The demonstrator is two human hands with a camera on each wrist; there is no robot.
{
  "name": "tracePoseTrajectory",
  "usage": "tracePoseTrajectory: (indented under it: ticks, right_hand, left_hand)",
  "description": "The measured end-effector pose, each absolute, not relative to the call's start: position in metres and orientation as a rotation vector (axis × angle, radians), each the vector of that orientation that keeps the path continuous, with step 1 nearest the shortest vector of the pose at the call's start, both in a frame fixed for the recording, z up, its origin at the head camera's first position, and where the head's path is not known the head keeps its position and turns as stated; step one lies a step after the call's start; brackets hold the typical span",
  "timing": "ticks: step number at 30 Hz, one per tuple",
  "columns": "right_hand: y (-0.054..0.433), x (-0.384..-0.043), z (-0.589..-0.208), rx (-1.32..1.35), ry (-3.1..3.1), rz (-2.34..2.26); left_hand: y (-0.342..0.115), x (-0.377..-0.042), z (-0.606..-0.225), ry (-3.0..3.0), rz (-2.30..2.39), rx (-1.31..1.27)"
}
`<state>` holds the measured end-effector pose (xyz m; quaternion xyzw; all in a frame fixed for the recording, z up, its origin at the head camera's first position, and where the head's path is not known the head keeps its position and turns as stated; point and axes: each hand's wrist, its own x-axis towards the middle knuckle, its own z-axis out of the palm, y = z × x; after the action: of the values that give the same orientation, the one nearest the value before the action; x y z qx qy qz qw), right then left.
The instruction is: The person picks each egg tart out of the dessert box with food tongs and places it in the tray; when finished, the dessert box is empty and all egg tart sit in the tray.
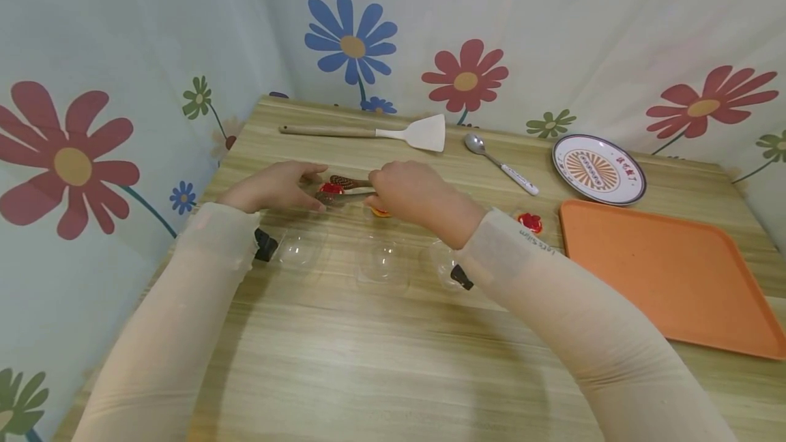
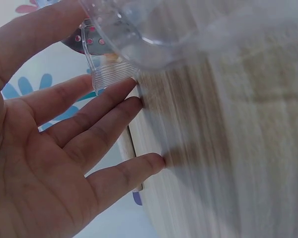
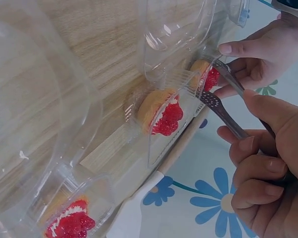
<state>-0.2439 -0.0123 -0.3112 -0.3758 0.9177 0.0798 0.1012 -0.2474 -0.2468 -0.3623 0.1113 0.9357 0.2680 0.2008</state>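
My right hand [image 1: 417,193] grips a pair of metal food tongs [image 3: 221,111] with perforated ends. The tong ends lie on either side of a small round cake [image 3: 208,77] with red topping, which sits in the leftmost clear plastic box. My left hand [image 2: 64,129] is around the far left of that clear box [image 2: 111,74], fingers extended, the index fingertip at its ribbed wall. A second red-topped cake [image 3: 166,116] sits in the middle box, partly behind my right hand in the head view. The third cake [image 1: 529,222] is in the box to the right.
Clear domed lids [image 1: 382,261] lie folded out toward me. Behind the boxes are a white spatula [image 1: 424,134] with a wooden handle and a spoon [image 1: 502,164]. At the right are a patterned plate [image 1: 623,186] and an orange tray [image 1: 663,264]. A flowered cloth borders the table.
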Motion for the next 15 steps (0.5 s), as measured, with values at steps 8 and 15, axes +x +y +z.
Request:
tracePoseTrajectory:
  ticks: [8, 15]
  right_hand:
    - [-0.013, -0.2444, -0.3127, -1.105, 2.709, 0.22]
    - [-0.0137, -0.2433, -0.3141, -1.131, 2.718, 0.201]
  left_hand:
    - [-0.2478, -0.2467, -0.3634, 2.619, 0.75, 0.317]
    - [-0.2492, -0.247, -0.3644, 2.623, 0.754, 0.316]
